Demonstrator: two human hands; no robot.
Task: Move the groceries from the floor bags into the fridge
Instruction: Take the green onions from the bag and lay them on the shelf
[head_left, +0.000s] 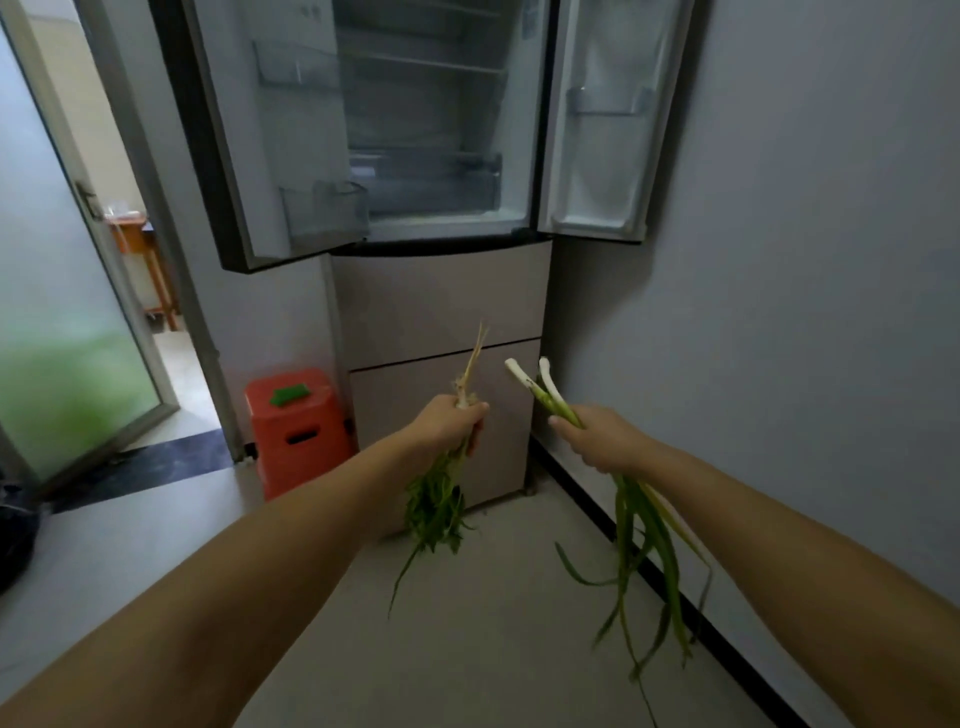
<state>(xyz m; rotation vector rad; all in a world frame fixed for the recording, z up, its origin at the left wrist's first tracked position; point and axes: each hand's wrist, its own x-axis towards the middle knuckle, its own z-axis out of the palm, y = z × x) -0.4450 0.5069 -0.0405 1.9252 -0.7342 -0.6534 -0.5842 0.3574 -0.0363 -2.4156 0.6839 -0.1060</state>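
My left hand (448, 423) grips a bunch of leafy green herbs (436, 512) near the roots, with the leaves hanging down. My right hand (602, 439) holds two green onions (641, 525), white ends pointing up and long green leaves drooping toward the floor. Both hands are raised in front of the fridge (441, 296), level with its lower drawers. Above, the two upper fridge doors stand wide open and the inner shelves (426, 67) look bare.
An orange plastic stool (298, 431) stands left of the fridge. A glass door (67, 322) is open at the left, leading to another room. A dark bag (15, 535) lies at the far left edge. A grey wall (805, 260) runs close along the right.
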